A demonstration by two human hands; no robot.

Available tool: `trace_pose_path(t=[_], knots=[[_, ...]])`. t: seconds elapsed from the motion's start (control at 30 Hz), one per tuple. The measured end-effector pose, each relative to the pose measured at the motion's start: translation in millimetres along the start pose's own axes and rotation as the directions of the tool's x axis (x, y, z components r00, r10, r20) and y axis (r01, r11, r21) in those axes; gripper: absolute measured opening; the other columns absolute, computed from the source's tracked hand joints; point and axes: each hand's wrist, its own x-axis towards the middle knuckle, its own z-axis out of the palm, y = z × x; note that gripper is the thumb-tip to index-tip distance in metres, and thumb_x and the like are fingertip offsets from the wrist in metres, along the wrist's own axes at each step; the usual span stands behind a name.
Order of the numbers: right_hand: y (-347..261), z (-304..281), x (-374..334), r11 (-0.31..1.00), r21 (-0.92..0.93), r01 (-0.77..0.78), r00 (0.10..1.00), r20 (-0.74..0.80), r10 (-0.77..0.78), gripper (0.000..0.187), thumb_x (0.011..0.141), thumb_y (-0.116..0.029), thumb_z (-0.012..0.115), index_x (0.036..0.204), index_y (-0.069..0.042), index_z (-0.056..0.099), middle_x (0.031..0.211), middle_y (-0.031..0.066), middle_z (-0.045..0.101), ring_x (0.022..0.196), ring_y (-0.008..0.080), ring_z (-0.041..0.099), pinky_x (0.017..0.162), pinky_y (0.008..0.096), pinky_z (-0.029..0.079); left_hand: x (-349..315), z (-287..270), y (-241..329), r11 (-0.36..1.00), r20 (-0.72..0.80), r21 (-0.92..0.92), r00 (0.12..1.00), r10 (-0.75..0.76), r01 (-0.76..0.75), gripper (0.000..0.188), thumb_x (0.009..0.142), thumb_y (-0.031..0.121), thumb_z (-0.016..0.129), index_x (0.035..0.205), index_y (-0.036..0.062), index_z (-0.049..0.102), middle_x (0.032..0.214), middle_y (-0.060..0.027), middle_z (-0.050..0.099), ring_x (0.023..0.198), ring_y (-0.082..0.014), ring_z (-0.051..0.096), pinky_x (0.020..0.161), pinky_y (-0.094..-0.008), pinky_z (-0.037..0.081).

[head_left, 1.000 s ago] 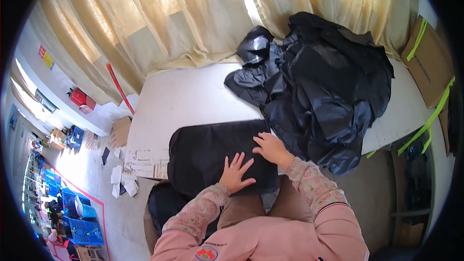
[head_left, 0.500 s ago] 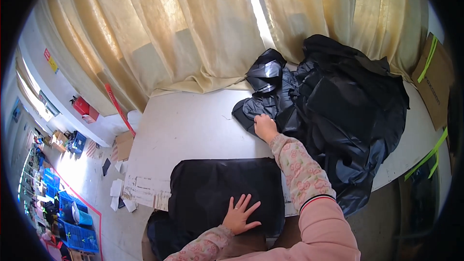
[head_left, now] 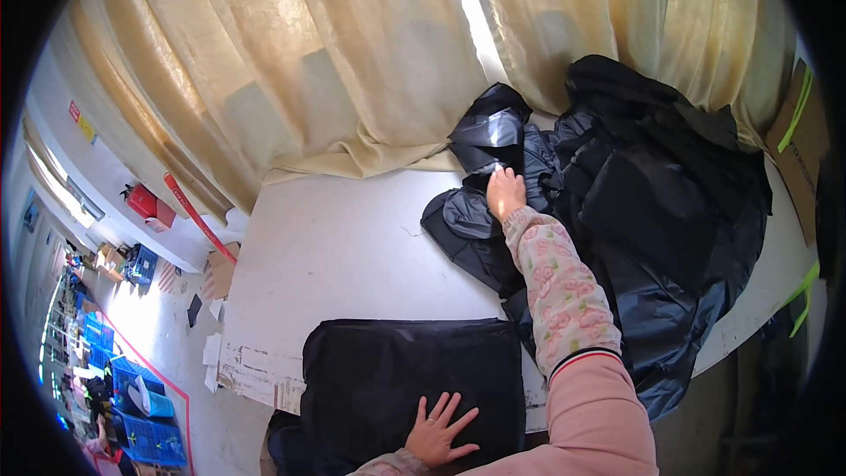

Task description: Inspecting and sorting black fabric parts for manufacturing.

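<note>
Right hand [head_left: 506,194]: touching the pile [head_left: 670,211] at one o'clock, as we are counting from the panel [head_left: 370,379] with twelve pointing away from us; its fingertips are blending into dark folds, so we cannot tell whether they are pinching.
Left hand [head_left: 438,434]: lying palm down on the panel, fingers spread, grasping nothing.
Panel: lying flat and black right before us, its near part reaching past the table's [head_left: 335,247] near edge.
Done: we are judging that this one piece is sitting laid out and fairly smooth.
Left: the pile is lying crumpled at two o'clock, so we are judging that its loose black cloth is needing sorting; its piece count is staying hidden in the folds.
Edges: the pile's nearest folds are crowding the panel's corner at one o'clock, and its lower end is hanging over the near edge at three.
Room: we are finding the widest bare tabletop at eleven o'clock; only a narrow strip is showing beyond the pile at three.
Limits: the curtain [head_left: 352,53] is closing off twelve, a carton [head_left: 797,167] is standing at two, and a red tube [head_left: 198,216] is leaning at ten.
</note>
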Motion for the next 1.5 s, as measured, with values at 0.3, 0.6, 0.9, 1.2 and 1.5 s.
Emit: trace_pose_path(t=[0.3,0.6,0.9,1.2,1.5], knots=[[5.8,-236.0,-51.5,0.764,0.457,0.455,0.778,-0.622,-0.091,0.018,0.073,-0.007,0.068,0.091,-0.009,0.064,0.088,0.0083,0.058,0.091,0.0299,0.053,0.080,0.0392,0.045,-6.3,1.6,-1.9,0.999,-0.065,-0.011,0.997,0.044,-0.045,0.075,0.081,0.065,0.055,0.143,0.0248,0.040,0.149,-0.0191,0.031,0.138,-0.0364,0.027,0.106,-0.0663,0.015],[9.0,-442.9,-158.9,0.533,0.592,0.605,0.755,-0.639,-0.147,0.012,0.081,-0.003,0.064,0.092,-0.005,0.063,0.086,0.0119,0.058,0.075,0.0314,0.061,0.066,0.0358,0.049,28.6,-97.0,44.9,0.569,-0.580,-0.698,0.810,-0.091,-0.436,0.108,0.072,0.042,0.080,0.146,-0.0029,0.016,0.152,-0.0205,0.020,0.142,-0.0297,0.019,0.115,-0.0394,0.016],[-13.8,-479.0,-222.6,0.135,0.940,0.314,0.947,-0.299,-0.118,0.013,0.083,-0.001,0.062,0.096,0.000,0.062,0.081,0.0059,0.058,0.056,0.0115,0.057,0.050,0.0252,0.045,26.9,-164.5,116.7,0.949,-0.531,-0.106,0.824,0.197,-0.296,0.111,0.067,0.057,0.076,0.146,0.0016,0.021,0.151,-0.0224,0.019,0.141,-0.0392,0.019,0.109,-0.0625,0.009],[-20.9,-483.8,-237.2,-0.125,0.977,0.171,0.979,-0.183,-0.089,0.016,0.086,-0.001,0.061,0.102,0.001,0.058,0.076,0.0030,0.054,0.053,0.0089,0.056,0.044,0.0226,0.048,-3.7,-177.3,156.0,0.916,-0.682,-0.203,0.721,0.121,-0.345,0.097,0.069,0.045,0.080,0.140,0.0003,0.031,0.140,-0.0221,0.037,0.127,-0.0345,0.040,0.107,-0.0489,0.028],[-10.5,-476.8,-277.2,0.117,0.917,0.381,0.900,-0.339,-0.274,0.056,0.079,-0.007,0.071,0.129,-0.003,0.045,0.122,0.0133,0.048,0.099,0.0200,0.058,0.082,0.0308,0.050,19.1,-193.9,107.7,-0.032,-0.419,-0.893,0.853,-0.311,-0.450,0.028,0.091,0.008,0.060,0.118,0.0031,0.059,0.111,-0.0038,0.064,0.100,-0.0141,0.061,0.093,-0.0299,0.046]])
